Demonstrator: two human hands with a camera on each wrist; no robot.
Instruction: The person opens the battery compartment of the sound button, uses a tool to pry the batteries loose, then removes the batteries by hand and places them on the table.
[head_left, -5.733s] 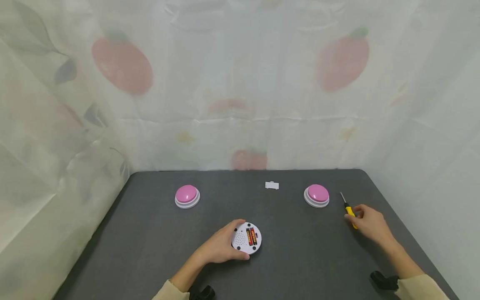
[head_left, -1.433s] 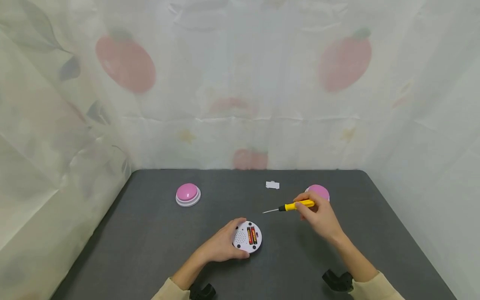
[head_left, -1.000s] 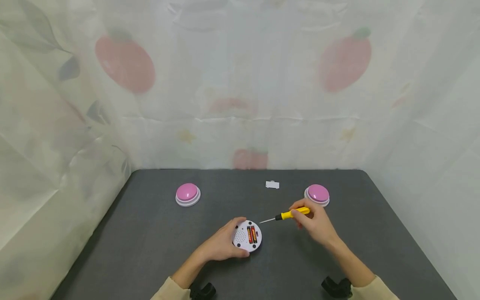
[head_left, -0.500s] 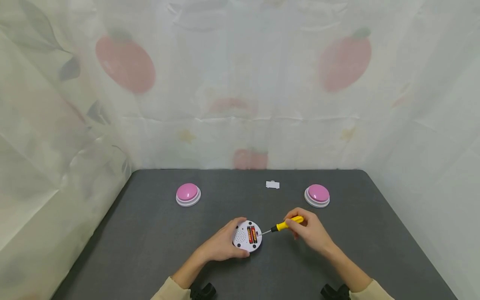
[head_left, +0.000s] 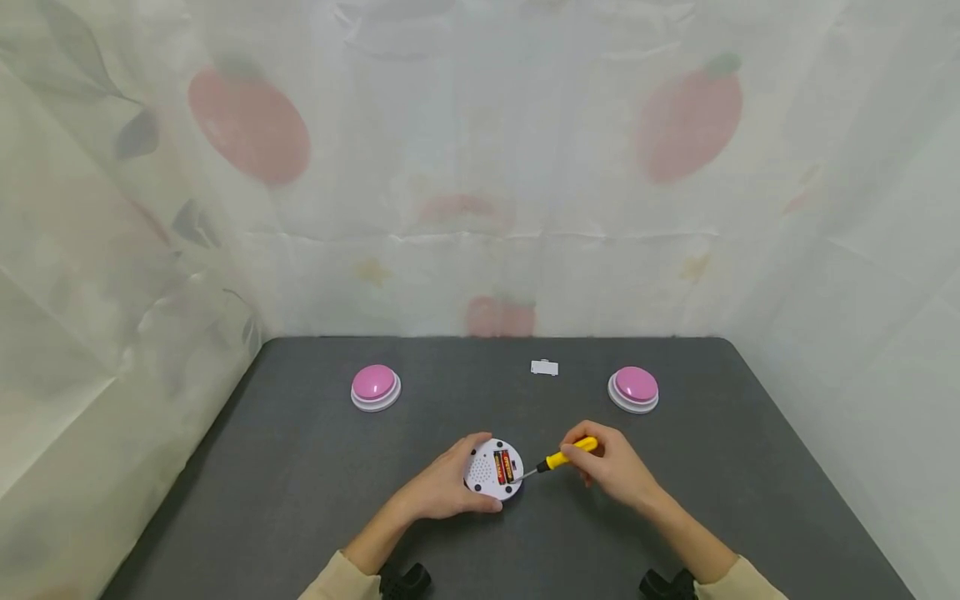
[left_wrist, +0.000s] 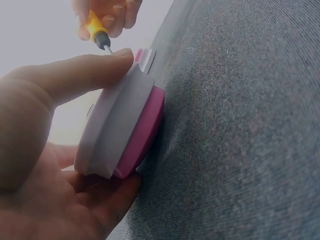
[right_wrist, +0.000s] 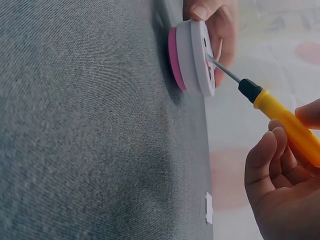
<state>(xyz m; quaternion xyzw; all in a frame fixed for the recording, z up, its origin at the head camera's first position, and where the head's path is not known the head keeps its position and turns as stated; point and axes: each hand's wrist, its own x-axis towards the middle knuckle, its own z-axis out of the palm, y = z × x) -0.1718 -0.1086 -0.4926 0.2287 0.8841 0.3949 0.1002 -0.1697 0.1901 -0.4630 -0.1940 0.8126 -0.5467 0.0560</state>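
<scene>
Only overhead, batteries [head_left: 503,467] show in upturned button [head_left: 492,470].

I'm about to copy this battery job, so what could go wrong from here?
The screwdriver tip is at the batteries; it could slip and jab the left hand holding the button. The button rests on its pink dome, so it may rock under pressure. The loose cover lies far off and might get lost.
</scene>
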